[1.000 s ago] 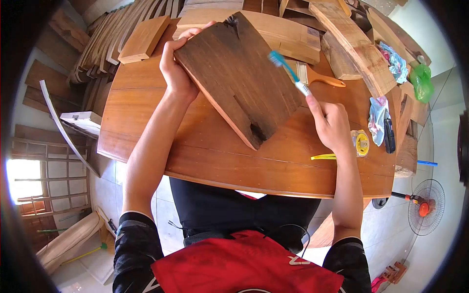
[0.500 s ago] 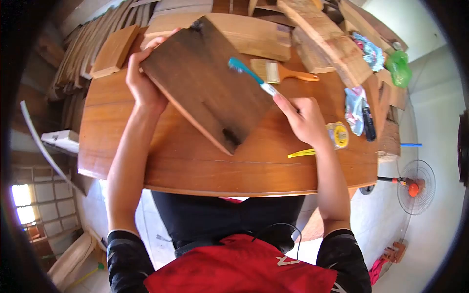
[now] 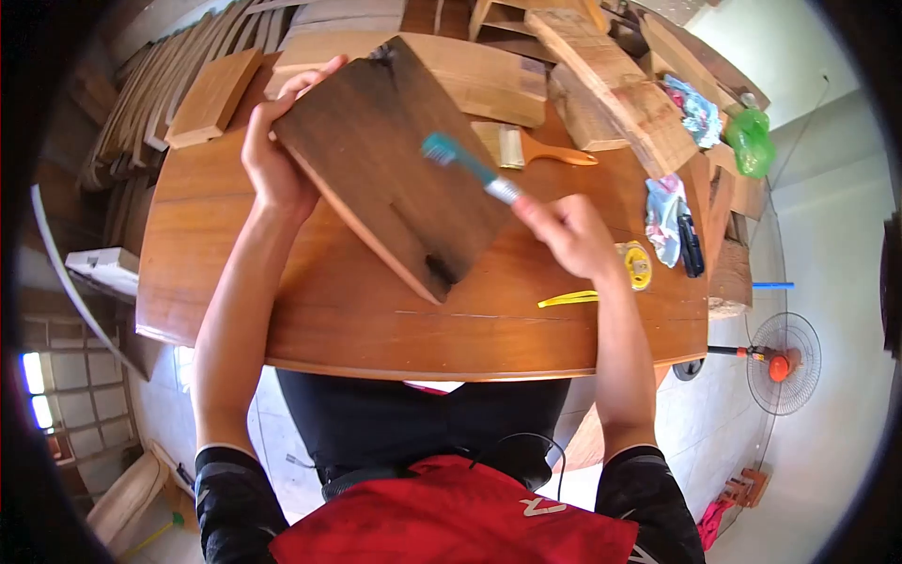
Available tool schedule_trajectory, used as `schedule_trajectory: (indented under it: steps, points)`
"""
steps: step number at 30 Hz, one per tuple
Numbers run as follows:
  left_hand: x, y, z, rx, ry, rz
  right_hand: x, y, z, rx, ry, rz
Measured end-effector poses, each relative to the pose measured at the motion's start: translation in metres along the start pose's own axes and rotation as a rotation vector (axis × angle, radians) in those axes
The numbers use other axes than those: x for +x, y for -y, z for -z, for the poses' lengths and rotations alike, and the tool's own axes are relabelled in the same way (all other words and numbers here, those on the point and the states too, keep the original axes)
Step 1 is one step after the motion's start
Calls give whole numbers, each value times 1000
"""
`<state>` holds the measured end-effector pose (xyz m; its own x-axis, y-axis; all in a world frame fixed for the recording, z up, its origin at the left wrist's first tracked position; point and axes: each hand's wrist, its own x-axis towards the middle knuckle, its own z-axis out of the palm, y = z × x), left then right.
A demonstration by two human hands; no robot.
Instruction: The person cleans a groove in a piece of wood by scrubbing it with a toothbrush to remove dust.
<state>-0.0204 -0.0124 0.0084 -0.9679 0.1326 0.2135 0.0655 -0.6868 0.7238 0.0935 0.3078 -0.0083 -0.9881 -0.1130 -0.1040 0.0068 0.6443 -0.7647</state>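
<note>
My left hand (image 3: 278, 155) grips the upper left edge of a dark brown wooden board (image 3: 376, 160), thumb on the near side and fingers behind. The board is held tilted over the table, with blackened knots at its top and lower corner. In my right hand (image 3: 573, 235) is a teal and white toothbrush (image 3: 470, 169), closed in the fingers by its handle end. The brush head, blurred by motion, overlaps the middle of the board's face. Behind the board's right edge lies a wide paintbrush (image 3: 550, 152) with an orange handle.
On the wooden table (image 3: 489, 338) are a yellow tape measure (image 3: 638, 266), a black-handled tool (image 3: 691, 246) and a crumpled wrapper (image 3: 663, 211). Stacked timber (image 3: 611, 85) and a green plastic bag (image 3: 751, 143) stand at the back right. A fan (image 3: 783, 365) stands beyond the table's right side.
The toothbrush and my right hand have moved left across the board's face. My left hand keeps its hold on the board. The whole view has shifted slightly.
</note>
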Motion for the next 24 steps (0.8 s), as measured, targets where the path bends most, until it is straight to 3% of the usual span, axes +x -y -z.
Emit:
schedule_trajectory:
  steps: [1,4,5,6,8,9,12,13,16,19,23,24]
  points:
    - [0,0,0,24,-10,-9,1,-1,4,-55,-39,29]
    - [0,1,-1,38,-75,23,-6,0,6,-109,264,183]
    - [2,3,2,44,-63,28,-7,3,8,-78,251,171]
    - [1,2,2,53,-90,41,-8,8,11,-92,197,69]
    - [1,1,-1,64,-135,73,0,-2,8,-102,-138,58]
    - [0,1,-3,85,-148,69,0,-2,10,-118,-121,17]
    - [-1,0,-6,84,-177,89,-5,-7,15,-69,283,105]
    - [-2,1,-5,79,-174,89,-7,-6,18,-19,253,-4]
    - [-1,0,-5,82,-165,85,-1,-10,23,-6,17,-60]
    - [-1,0,-5,91,-178,84,-9,-6,27,10,441,17]
    - [-6,-2,-10,51,-188,116,3,-20,27,-13,20,-98]
    - [-5,-3,-12,33,-196,119,1,-15,30,16,177,-129]
